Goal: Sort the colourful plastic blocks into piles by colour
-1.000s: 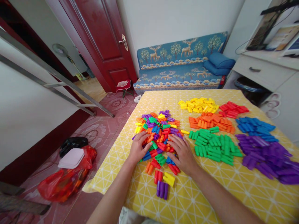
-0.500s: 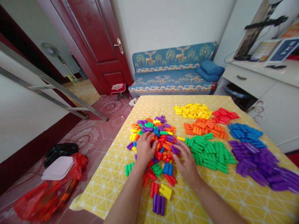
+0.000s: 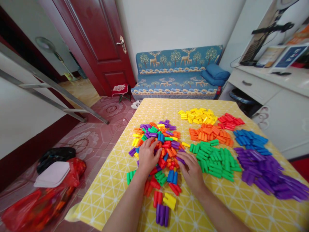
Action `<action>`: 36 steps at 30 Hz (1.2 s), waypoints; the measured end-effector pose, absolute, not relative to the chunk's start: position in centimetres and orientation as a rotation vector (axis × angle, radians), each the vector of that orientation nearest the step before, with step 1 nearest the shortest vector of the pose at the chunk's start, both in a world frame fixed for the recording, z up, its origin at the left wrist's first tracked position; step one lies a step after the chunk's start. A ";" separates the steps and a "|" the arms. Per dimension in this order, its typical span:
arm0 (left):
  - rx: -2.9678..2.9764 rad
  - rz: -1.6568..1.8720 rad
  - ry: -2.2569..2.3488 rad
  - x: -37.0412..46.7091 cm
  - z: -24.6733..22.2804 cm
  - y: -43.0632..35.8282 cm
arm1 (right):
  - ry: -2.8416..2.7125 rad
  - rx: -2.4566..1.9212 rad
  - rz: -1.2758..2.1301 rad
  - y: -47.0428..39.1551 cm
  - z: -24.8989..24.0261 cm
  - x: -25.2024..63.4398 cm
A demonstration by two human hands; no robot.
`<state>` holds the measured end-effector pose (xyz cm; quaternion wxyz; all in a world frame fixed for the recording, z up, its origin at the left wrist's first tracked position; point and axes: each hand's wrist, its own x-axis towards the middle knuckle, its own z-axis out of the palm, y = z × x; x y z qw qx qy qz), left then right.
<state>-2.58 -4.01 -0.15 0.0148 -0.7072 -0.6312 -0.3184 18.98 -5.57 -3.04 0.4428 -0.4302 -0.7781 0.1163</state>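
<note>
My left hand (image 3: 147, 157) lies over the left side of a mixed heap of plastic building pieces (image 3: 166, 145), its thumb and fingers apart around orange and red pieces. Whether it grips any of them is not visible. At the heap's right edge, my right hand (image 3: 191, 170) pinches a purple piece (image 3: 181, 160) between thumb and fingers. Close by are a blue piece (image 3: 172, 177), a red piece (image 3: 158, 198), a yellow piece (image 3: 170, 201) and a purple piece (image 3: 162, 215), nearer my body.
Sorted piles stand right: yellow (image 3: 199, 115), red (image 3: 230, 121), orange (image 3: 211, 132), green (image 3: 214, 159), blue (image 3: 251, 141) and purple (image 3: 260, 170). A yellow patterned cloth (image 3: 108, 183) covers the table. Beyond it is a blue sofa (image 3: 178, 75). Bags (image 3: 36, 206) lie on the floor left.
My right hand has drawn slightly back from the heap, with the purple piece now in its fingers. My left hand stays on the heap. The view has shifted a little.
</note>
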 end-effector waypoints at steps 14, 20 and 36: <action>-2.187 -0.912 -1.986 -2.5 0.2 -4.1 | -1.777 -1.089 0.493 -6.1 -2.9 18.8; -2.190 -0.916 -1.983 -2.4 0.3 -4.1 | -1.894 -1.029 0.404 -6.0 -2.5 18.7; -2.206 -0.859 -1.969 -2.5 0.1 -4.0 | -1.448 -1.402 0.427 -5.6 0.5 29.0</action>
